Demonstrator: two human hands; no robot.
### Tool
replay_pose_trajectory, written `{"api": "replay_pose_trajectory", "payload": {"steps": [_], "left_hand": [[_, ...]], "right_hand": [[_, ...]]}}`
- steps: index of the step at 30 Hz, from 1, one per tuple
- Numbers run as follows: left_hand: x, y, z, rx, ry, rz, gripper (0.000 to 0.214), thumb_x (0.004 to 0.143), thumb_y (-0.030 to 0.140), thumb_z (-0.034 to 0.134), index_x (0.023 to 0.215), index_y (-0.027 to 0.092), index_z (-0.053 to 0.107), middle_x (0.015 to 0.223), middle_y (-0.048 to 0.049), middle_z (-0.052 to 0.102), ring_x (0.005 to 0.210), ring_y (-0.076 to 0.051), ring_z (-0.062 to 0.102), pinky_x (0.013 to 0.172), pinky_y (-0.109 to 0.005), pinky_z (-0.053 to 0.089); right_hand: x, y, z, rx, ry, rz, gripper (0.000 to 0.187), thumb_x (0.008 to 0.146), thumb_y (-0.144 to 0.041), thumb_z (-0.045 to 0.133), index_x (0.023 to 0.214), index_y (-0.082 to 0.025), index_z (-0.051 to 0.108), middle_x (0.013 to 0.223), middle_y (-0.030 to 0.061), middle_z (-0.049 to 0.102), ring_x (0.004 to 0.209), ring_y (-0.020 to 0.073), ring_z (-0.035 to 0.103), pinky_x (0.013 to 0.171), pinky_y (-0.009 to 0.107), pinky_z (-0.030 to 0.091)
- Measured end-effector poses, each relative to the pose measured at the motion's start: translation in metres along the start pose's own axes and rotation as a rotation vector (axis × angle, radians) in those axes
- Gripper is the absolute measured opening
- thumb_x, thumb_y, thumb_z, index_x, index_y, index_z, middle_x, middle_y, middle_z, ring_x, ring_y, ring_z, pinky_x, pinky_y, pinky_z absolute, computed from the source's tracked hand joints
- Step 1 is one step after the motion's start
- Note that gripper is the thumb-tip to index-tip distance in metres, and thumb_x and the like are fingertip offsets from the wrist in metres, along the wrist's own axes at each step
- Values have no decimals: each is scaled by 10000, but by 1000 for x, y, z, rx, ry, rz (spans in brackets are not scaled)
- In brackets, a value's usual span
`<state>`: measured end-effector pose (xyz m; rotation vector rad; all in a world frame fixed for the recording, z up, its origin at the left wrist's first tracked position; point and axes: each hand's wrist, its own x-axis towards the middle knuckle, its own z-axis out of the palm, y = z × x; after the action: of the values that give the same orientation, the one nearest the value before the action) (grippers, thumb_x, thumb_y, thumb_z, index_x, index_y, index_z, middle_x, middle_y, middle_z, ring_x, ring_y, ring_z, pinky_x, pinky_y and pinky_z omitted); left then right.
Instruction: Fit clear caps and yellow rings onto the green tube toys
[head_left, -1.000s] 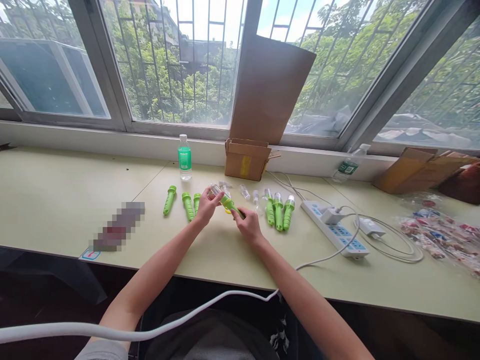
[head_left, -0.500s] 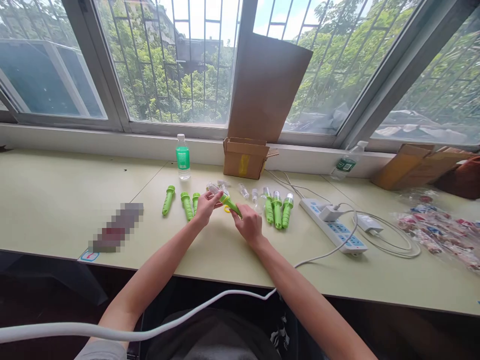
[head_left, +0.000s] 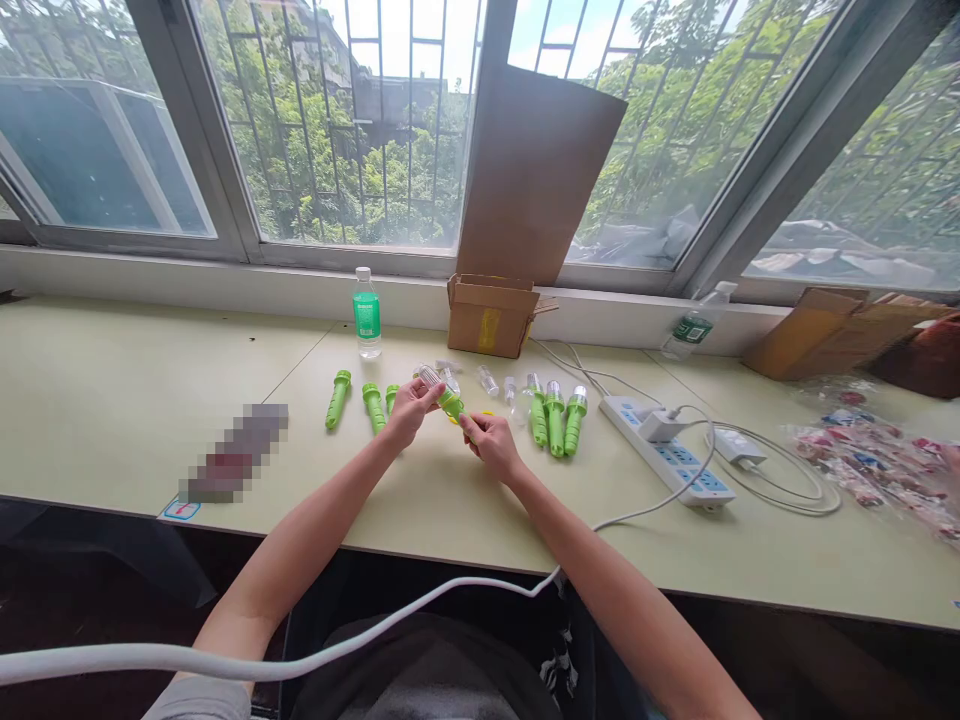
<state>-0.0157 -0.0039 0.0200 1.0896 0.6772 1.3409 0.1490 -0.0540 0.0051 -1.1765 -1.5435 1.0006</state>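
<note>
My left hand (head_left: 409, 410) and my right hand (head_left: 493, 443) both grip one green plastic stick with a clear cap (head_left: 448, 398), held just above the pale green table (head_left: 112, 400). The left fingers pinch its clear end, the right hand wraps its green handle. Three bare green handles (head_left: 364, 401) lie left of my hands. Three capped green sticks (head_left: 556, 415) lie to the right. Loose clear caps (head_left: 489, 381) lie behind my hands.
A green-labelled water bottle (head_left: 367, 314) and an open cardboard box (head_left: 491, 315) stand by the window sill. A white power strip (head_left: 670, 455) with cables lies at right, beside packets in plastic (head_left: 877, 460). A white cable (head_left: 375, 625) hangs across my lap.
My right hand has slid up the green handle toward the left hand, and both hands have drawn slightly closer. The view shifted a little.
</note>
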Motion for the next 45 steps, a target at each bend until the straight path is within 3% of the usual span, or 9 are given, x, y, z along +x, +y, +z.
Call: {"api": "replay_pose_trajectory", "payload": {"steps": [7, 11, 15, 21, 25, 30, 36, 40, 45], "left_hand": [[-2, 3, -1, -31, -110, 6, 410, 707, 409, 762, 978, 122, 651, 927, -98, 711, 904, -233, 676, 942, -443, 475], [-6, 2, 7, -34, 8, -10, 427, 678, 441, 775, 941, 126, 659, 885, -93, 711, 872, -236, 686, 917, -447, 500], [-10, 3, 15, -23, 80, -50, 470, 654, 468, 785, 953, 129, 660, 843, -89, 709, 864, -241, 693, 917, -456, 506], [-8, 1, 14, -46, 109, -43, 437, 674, 439, 780, 954, 130, 649, 889, -83, 697, 898, -229, 674, 939, -458, 491], [-5, 0, 8, -16, 49, -31, 388, 699, 411, 771, 927, 118, 656, 889, -101, 698, 889, -244, 658, 949, -476, 469], [-6, 5, 6, -3, -13, -3, 387, 705, 408, 767, 930, 117, 649, 862, -111, 699, 893, -257, 638, 938, -475, 455], [-8, 14, 2, -3, -152, 8, 379, 719, 432, 748, 932, 133, 655, 921, -95, 696, 924, -238, 637, 905, -398, 463], [-8, 15, 0, -38, -222, -13, 378, 745, 436, 728, 957, 129, 659, 943, -108, 694, 967, -248, 639, 907, -391, 471], [-9, 7, 7, 3, -53, -69, 422, 720, 472, 737, 964, 134, 669, 888, -97, 699, 886, -234, 671, 887, -417, 496]], "right_hand": [[1, -5, -8, 349, -194, 286, 497, 763, -637, 578, 817, -144, 609, 599, 4, 515, 408, 64, 344, 392, 216, 200], [-2, -2, 0, -118, 99, -32, 488, 833, -612, 510, 727, -153, 638, 569, 21, 523, 483, 108, 420, 470, 240, 294], [-5, 4, 4, -656, 322, -304, 426, 917, -520, 446, 944, -181, 702, 710, 50, 612, 636, 145, 507, 554, 243, 286], [-7, 6, 3, -948, 378, -399, 454, 968, -482, 366, 1113, -170, 662, 787, 79, 631, 648, 149, 512, 538, 257, 218], [-7, 1, 7, -778, 260, -334, 449, 956, -500, 365, 936, -162, 660, 681, 60, 579, 563, 136, 439, 544, 256, 240], [-5, -6, 8, -74, 41, -33, 489, 830, -642, 503, 669, -181, 526, 537, -10, 444, 460, 98, 353, 463, 241, 242], [-4, -12, -6, 559, -285, 380, 424, 795, -569, 596, 891, -158, 564, 569, -35, 476, 388, 36, 249, 388, 187, 158], [-4, -15, -8, 583, -337, 405, 430, 802, -581, 573, 897, -161, 568, 554, -50, 457, 379, 29, 206, 373, 178, 158], [-5, -12, 1, 29, 51, 45, 487, 822, -639, 507, 738, -167, 590, 561, -1, 490, 448, 90, 375, 439, 230, 266]]}}
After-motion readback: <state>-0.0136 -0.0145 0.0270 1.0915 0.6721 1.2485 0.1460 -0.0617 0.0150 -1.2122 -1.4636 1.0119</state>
